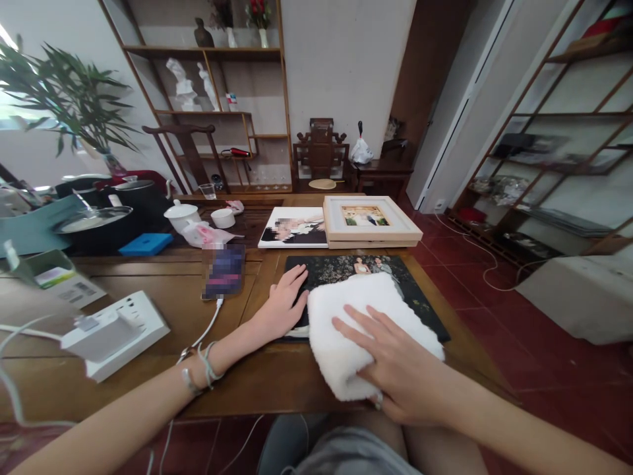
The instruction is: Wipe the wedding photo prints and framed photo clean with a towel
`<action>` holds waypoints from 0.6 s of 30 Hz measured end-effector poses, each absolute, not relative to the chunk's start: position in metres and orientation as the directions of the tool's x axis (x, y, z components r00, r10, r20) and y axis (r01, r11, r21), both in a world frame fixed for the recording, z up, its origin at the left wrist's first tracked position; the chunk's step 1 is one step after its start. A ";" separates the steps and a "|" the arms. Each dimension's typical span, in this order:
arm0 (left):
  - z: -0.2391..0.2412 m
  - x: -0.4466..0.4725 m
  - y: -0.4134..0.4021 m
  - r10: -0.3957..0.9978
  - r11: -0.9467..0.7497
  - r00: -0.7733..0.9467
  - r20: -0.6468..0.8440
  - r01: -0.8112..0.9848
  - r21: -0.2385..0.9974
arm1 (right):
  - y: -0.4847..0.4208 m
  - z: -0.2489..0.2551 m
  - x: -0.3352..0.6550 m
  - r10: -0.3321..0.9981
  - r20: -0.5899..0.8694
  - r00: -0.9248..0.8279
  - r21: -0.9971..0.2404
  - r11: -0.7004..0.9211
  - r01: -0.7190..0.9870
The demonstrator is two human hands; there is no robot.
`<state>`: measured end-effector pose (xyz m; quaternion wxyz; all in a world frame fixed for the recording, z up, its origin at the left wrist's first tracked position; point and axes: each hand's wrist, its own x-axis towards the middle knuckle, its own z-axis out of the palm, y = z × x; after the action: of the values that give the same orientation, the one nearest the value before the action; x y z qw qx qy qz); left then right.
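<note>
A dark photo panel (425, 307) lies flat on the wooden table (277, 382) in front of me. Two small figures show near its far edge. My left hand (284, 307) rests on the panel's left edge, its fingers stretched out and holding nothing. Over the panel's middle and near side lies a folded, fluffy white towel (329, 330), hiding much of the picture. My right hand (395, 359) presses on this towel with fingers spread across the top, and its lower part grips the near fold.
Behind the panel lie a white-edged photo print (297, 227) and a pale wooden frame (373, 221). To the left are a charging phone (223, 272), a power strip (121, 333), a blue box (146, 244), a white lidded cup (182, 214) and a dark pot (96, 224).
</note>
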<state>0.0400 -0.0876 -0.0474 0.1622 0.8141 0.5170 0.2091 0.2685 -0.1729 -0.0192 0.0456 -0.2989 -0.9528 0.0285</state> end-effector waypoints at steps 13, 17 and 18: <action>-0.052 0.038 -0.085 0.907 -0.422 0.369 0.204 0.781 0.461 | -0.055 -0.021 0.263 0.697 0.246 -0.674 -0.046 0.703 0.710; -0.055 0.037 -0.083 0.903 -0.429 0.371 0.216 0.774 0.465 | -0.068 -0.022 0.253 0.695 0.232 -0.681 -0.040 0.706 0.707; -0.055 0.037 -0.082 0.903 -0.430 0.371 0.218 0.773 0.466 | -0.079 -0.021 0.252 0.684 0.216 -0.697 -0.042 0.719 0.693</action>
<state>0.0374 -0.0824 -0.0553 0.1442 0.8155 0.5138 0.2242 0.2516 -0.0788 -0.0213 0.1087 -0.3740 -0.9208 -0.0215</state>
